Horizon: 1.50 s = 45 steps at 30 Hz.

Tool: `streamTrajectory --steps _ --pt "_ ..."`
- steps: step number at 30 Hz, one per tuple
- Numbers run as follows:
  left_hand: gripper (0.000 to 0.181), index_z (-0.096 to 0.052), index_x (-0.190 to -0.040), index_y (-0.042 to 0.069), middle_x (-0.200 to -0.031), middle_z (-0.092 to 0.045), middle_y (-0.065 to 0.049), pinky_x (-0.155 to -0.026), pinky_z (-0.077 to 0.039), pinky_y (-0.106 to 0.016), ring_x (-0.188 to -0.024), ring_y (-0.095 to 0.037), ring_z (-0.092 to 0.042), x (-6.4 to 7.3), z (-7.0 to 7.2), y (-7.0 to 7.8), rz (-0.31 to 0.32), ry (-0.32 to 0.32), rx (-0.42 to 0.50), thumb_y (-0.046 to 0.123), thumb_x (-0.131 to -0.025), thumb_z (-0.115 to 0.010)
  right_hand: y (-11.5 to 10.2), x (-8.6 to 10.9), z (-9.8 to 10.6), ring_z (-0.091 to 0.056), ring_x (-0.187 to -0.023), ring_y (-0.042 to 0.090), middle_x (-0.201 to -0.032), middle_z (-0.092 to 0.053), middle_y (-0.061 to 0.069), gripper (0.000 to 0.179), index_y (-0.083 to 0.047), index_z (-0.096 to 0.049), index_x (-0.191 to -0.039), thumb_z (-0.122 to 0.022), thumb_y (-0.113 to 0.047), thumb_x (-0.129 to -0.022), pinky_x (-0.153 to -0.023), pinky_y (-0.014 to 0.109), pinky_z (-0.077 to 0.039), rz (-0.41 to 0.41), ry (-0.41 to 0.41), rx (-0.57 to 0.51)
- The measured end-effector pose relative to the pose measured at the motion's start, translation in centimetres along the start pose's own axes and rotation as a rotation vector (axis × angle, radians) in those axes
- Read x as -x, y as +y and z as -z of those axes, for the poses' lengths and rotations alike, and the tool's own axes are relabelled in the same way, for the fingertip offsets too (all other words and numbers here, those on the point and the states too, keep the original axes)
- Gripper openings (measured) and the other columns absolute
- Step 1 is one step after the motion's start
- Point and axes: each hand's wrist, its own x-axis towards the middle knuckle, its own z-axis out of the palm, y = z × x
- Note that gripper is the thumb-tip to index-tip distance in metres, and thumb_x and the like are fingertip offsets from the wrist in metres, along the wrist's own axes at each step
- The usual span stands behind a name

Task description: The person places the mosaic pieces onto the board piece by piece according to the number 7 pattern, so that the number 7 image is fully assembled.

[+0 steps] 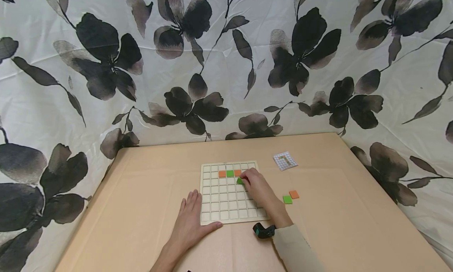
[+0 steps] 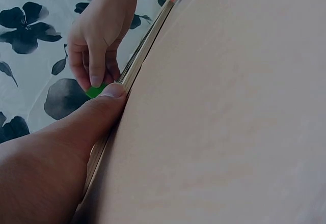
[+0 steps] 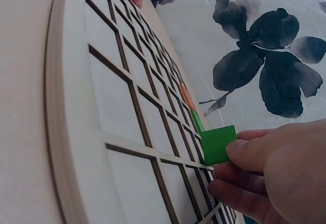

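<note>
A wooden grid board [image 1: 214, 207] lies on the table. My left hand [image 1: 189, 221] rests at its lower left corner, fingers straight along the left side and thumb on the near edge. My right hand [image 1: 261, 190] pinches a green square tile [image 3: 218, 145] between thumb and fingers, tilted over the board's upper right part. In one upper row sit an orange tile [image 1: 222, 173], a green tile [image 1: 230, 173] and another orange tile [image 1: 238, 172], side by side. The right hand hides some cells at the board's right side.
Right of the board, a loose green tile [image 1: 287, 200] and a loose orange tile [image 1: 294, 194] lie close together. A small card [image 1: 285, 161] printed with a grid pattern is near the far edge of the table [image 1: 339, 225]. Behind hangs a floral cloth [image 1: 244, 75].
</note>
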Motion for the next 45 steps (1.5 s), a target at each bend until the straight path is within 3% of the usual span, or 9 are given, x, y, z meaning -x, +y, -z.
streamTrajectory --steps 12,22,34,45 --pt "0.123 -0.034 -0.152 -0.008 -0.162 -0.029 -0.024 -0.127 -0.018 -0.054 -0.154 -0.038 -0.023 -0.4 -0.2 0.2 0.008 -0.001 -0.008 0.082 -0.073 -0.064 0.2 -0.3 -0.6 -0.065 -0.097 0.018 -0.104 -0.063 0.004 0.009 -0.008 -0.07 -0.103 -0.063 -0.01 -0.098 -0.084 0.035 -0.06 0.037 0.033 0.035" --pt "0.122 -0.035 -0.15 -0.009 -0.161 -0.031 -0.026 -0.126 -0.02 -0.055 -0.152 -0.041 -0.025 -0.6 -0.2 0.5 0.006 0.018 -0.012 0.08 -0.073 -0.066 0.3 -0.5 -0.6 -0.064 -0.095 0.012 -0.106 -0.06 -0.001 0.017 -0.013 -0.072 -0.112 -0.064 -0.009 -0.097 -0.083 0.031 -0.059 0.024 0.011 0.108" --pt "0.123 -0.034 -0.152 -0.008 -0.162 -0.028 -0.024 -0.127 -0.018 -0.054 -0.154 -0.039 -0.023 -0.9 -0.3 0.6 0.022 0.005 -0.014 0.082 -0.073 -0.063 0.8 -1.0 -0.6 -0.055 -0.09 0.013 -0.114 -0.056 0.005 0.028 -0.009 -0.071 -0.124 -0.066 -0.007 -0.096 -0.077 0.03 -0.056 0.06 -0.018 0.142" --pt "0.123 -0.034 -0.151 -0.008 -0.162 -0.028 -0.025 -0.127 -0.019 -0.055 -0.153 -0.039 -0.023 -1.2 -0.4 0.9 0.021 0.014 -0.016 0.082 -0.073 -0.063 1.1 -1.4 -0.5 -0.058 -0.101 0.018 -0.115 -0.06 0.007 0.03 -0.004 -0.071 -0.124 -0.068 -0.012 -0.095 -0.083 0.033 -0.057 0.088 -0.043 0.164"
